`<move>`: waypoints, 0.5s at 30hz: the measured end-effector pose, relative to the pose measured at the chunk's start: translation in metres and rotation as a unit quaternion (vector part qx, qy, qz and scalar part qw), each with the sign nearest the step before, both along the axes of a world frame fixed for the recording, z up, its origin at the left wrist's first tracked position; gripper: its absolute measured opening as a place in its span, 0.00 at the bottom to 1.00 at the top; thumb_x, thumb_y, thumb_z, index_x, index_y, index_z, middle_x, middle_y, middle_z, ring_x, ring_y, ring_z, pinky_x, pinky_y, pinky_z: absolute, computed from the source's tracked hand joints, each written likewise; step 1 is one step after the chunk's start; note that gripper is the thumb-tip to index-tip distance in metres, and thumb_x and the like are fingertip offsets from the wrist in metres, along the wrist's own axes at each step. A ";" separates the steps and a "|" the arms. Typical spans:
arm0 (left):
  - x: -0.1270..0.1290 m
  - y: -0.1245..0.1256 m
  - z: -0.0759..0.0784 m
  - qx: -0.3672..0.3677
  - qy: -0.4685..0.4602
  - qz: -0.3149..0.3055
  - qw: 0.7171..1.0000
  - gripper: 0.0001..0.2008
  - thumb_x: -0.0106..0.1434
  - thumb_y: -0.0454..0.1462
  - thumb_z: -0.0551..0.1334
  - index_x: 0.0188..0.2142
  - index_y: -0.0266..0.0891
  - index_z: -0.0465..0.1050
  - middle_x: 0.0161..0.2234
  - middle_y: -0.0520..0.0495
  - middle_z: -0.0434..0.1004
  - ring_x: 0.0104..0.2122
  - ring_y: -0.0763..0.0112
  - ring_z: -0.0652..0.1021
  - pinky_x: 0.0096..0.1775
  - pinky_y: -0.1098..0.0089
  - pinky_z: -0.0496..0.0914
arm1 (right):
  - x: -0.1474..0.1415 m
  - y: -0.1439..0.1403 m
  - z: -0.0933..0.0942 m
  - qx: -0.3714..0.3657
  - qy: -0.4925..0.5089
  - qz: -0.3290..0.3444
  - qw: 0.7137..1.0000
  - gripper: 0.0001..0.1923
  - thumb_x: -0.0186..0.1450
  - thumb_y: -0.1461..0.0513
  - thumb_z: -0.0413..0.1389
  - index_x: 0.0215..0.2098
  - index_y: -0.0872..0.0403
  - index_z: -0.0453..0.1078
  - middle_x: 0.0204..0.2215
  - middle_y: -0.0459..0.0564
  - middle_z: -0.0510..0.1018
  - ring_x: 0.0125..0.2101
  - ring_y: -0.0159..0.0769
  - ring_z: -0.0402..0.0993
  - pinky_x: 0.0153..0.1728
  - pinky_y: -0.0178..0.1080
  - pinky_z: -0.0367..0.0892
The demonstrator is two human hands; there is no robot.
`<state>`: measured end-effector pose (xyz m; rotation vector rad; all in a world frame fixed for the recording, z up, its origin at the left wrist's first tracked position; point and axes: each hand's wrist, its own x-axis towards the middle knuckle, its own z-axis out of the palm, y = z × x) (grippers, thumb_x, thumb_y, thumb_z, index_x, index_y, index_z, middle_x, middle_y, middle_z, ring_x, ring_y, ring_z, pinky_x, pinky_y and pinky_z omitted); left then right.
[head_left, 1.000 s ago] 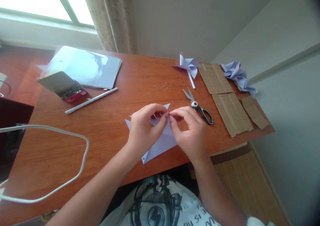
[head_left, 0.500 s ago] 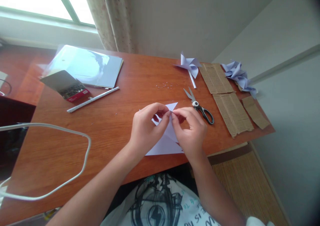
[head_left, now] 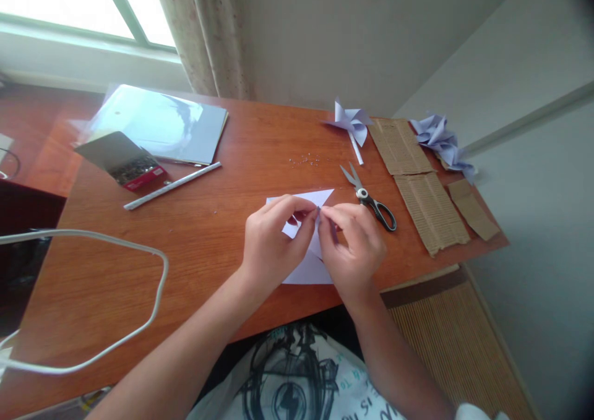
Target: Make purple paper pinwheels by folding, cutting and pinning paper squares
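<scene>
My left hand (head_left: 276, 234) and my right hand (head_left: 355, 240) meet above the front part of the table, thumbs and forefingers pinched tip to tip. Something tiny and dark shows between the fingertips, too small to name. Under both hands lies a white sheet of paper (head_left: 306, 271) with cuts running in from its corners; the hands hide much of its middle. To the right of my right hand, scissors (head_left: 364, 194) with black handles rest with their blades apart. A finished paper pinwheel (head_left: 352, 122) on a white paper stick lies farther back.
Corrugated cardboard pieces (head_left: 429, 213) and more folded paper pinwheels (head_left: 440, 138) lie at the right. Tiny bits (head_left: 306, 159) are scattered mid-table. At the left are a rolled paper stick (head_left: 174, 185), an open red box (head_left: 143, 175) of small metal pieces, a folder (head_left: 162, 123) and a white cable (head_left: 160, 284).
The paper has shifted and turned slightly beneath my hands, so its back left corner now shows. My fingertips stay pinched together, with the right hand turned a little.
</scene>
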<state>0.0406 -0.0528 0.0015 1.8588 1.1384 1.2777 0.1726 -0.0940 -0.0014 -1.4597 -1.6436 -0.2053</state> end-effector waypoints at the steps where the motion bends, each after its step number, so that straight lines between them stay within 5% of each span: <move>1: 0.000 0.000 0.000 0.005 0.002 0.005 1.000 0.03 0.63 0.32 0.63 0.32 0.40 0.75 0.30 0.52 0.81 0.29 0.72 0.78 0.36 0.70 0.73 | 0.000 0.000 -0.001 0.002 0.000 0.000 1.000 0.10 0.67 0.68 0.59 0.43 0.47 0.77 0.35 0.51 0.81 0.37 0.40 0.79 0.40 0.43 0.74; 15: -0.001 0.001 -0.002 -0.013 -0.031 0.002 0.999 0.03 0.64 0.31 0.64 0.35 0.39 0.77 0.31 0.51 0.82 0.30 0.74 0.79 0.37 0.72 0.74 | -0.005 -0.002 0.003 -0.012 0.011 0.034 0.999 0.16 0.67 0.69 0.57 0.50 0.48 0.77 0.39 0.53 0.81 0.41 0.42 0.79 0.43 0.45 0.76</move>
